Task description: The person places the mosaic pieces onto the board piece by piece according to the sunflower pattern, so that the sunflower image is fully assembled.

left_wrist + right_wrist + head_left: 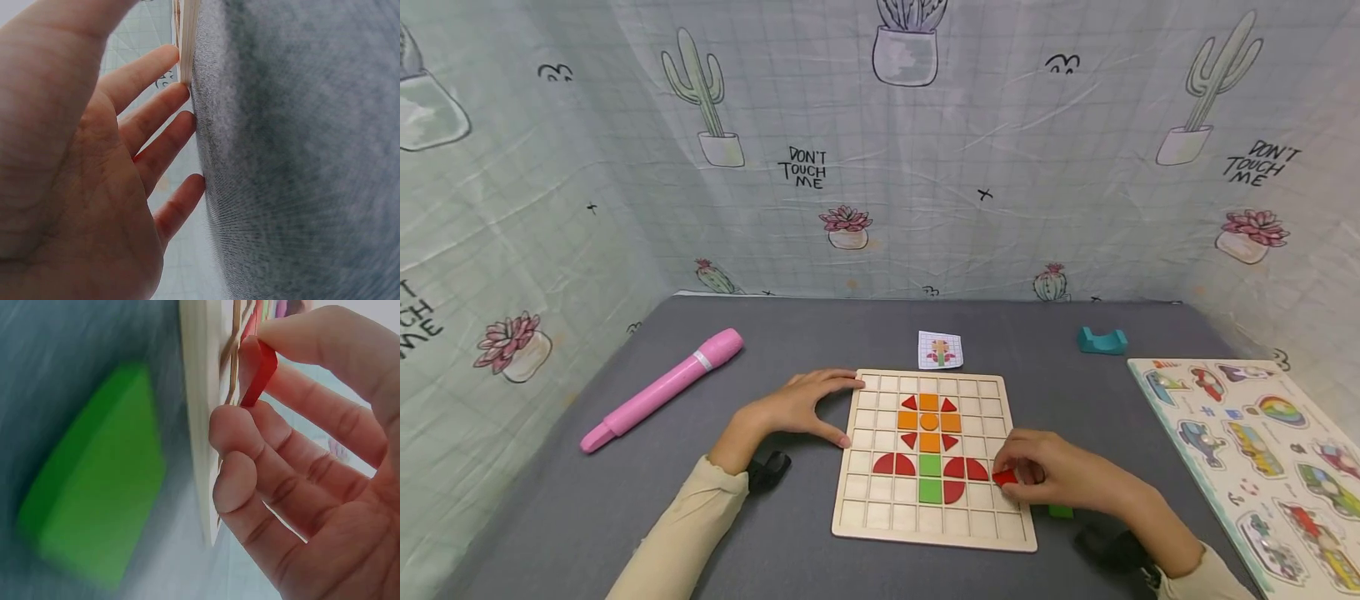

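Observation:
A pale wooden grid board point(887, 521) lies on the grey table. On it, orange squares surround an orange circle point(928, 422), with small red triangles at the corners. Below are two green squares point(929, 491), flanked by red quarter-round pieces point(954, 492). Over the board's right edge, my right hand point(1067, 471) pinches a red piece point(265, 375) between thumb and forefinger; its full outline is partly hidden. My left hand point(793, 406) rests at the board's left edge, fingers spread, thumb and fingertips touching the rim. A green block point(1061, 512) lies beside the board, under the right hand.
Behind the board lies a small printed card point(940, 351) with a coloured pattern. A pink pen-shaped object point(662, 390) is at left. A teal holder point(1102, 341) sits back right, and a picture puzzle board point(1217, 450) covers the right side. A cactus-print cloth point(955, 167) hangs behind.

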Tool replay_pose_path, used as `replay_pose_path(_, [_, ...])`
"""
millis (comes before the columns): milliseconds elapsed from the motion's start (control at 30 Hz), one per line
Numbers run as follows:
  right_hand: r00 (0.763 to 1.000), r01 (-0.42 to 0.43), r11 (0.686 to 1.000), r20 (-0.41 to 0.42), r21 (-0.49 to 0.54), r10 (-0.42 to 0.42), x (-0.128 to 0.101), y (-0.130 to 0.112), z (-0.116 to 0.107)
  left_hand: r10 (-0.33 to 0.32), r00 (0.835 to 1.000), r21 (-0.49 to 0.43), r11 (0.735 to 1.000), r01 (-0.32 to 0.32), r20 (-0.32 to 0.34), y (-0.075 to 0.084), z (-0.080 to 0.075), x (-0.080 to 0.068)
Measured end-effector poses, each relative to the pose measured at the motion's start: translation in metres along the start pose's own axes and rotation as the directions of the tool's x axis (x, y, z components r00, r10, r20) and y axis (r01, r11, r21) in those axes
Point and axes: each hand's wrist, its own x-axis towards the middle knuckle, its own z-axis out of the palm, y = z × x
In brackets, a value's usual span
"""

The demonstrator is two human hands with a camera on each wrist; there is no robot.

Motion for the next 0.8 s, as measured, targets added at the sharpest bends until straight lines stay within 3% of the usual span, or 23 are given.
replay_pose_path(333, [1.000,-0.007,0.998,0.000,-0.059,0.007,0.012,-0.009,0.004,0.004,1.000,0.009,1.000,-0.004,0.000,-0.001,0.001,0.002])
replay_pose_path(567, [0.993,-0.111,0.994,0.044,0.013,0.111,0.007,-0.008,0.002,0.029,0.999,0.019,0.999,-0.028,-0.016,0.000,0.000,0.002])
replay_pose_path(800, [0.992,-0.123,0.992,0.040,-0.008,0.123,0.007,-0.009,0.001,0.025,1.000,0.020,0.999,-0.025,-0.008,-0.001,0.001,0.002])
